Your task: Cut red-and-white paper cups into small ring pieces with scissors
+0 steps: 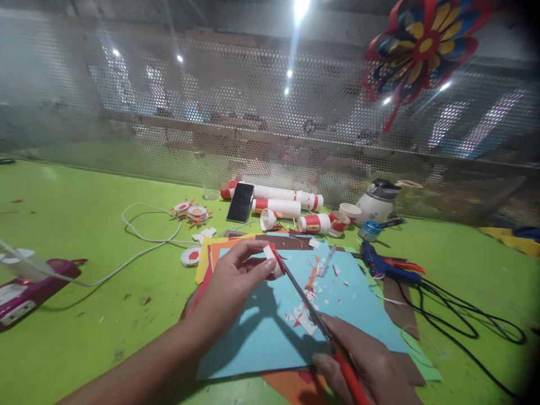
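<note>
My left hand point(238, 278) pinches a small red and white piece of paper cup point(275, 262) between thumb and fingers, above a light blue sheet point(253, 337). Held in my right hand point(367, 354) is a pair of scissors point(310, 306) with red handles, partly hidden by the fingers. The blade tips reach the red edge of the piece; whether the blades are parted is hard to tell. Below, red and white paper scraps point(304, 318) lie scattered on the sheet, near an orange-red strip point(312, 275).
Paper cups point(314, 224), stacked cup tubes point(276, 208) and a phone point(240, 202) lie at the back. A blue glue gun point(382, 264) with a black cable rests right, near a bottle point(377, 199). White cable runs left to a purple power strip point(37, 292). Perforated metal point(274, 118) stands behind.
</note>
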A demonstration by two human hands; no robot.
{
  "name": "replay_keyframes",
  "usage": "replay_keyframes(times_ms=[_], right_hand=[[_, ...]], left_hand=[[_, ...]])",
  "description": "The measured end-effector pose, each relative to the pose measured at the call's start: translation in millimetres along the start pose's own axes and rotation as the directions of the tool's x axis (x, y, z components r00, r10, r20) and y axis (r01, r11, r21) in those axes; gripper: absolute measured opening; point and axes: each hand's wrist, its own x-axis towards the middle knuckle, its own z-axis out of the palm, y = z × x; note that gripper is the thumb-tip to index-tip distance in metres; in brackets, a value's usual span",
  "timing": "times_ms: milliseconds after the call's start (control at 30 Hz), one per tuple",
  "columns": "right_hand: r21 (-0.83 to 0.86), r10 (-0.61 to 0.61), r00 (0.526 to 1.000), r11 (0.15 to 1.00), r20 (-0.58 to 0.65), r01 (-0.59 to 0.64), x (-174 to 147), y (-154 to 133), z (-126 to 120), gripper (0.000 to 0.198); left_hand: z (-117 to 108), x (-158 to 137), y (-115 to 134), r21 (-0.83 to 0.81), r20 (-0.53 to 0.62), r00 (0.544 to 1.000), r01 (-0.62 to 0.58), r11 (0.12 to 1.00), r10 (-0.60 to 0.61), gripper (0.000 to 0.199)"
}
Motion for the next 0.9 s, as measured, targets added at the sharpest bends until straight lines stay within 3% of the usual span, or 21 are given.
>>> replay_keyframes(times_ms=[533, 900], right_hand=[[-0.008, -0.015, 1.0, 1.0, -0.011, 0.015, -6, 3, 8, 0.02], [-0.056, -0.028, 0.999, 0.998, -0.018, 0.027, -5, 6, 5, 0.024]], left_hand=[[-1, 2, -6, -0.066, -0.006, 0.999, 0.04, 0.997, -0.04, 0.04], [-6, 6, -9, -0.155, 0.038, 0.998, 0.056, 0.986, -0.05, 0.028]])
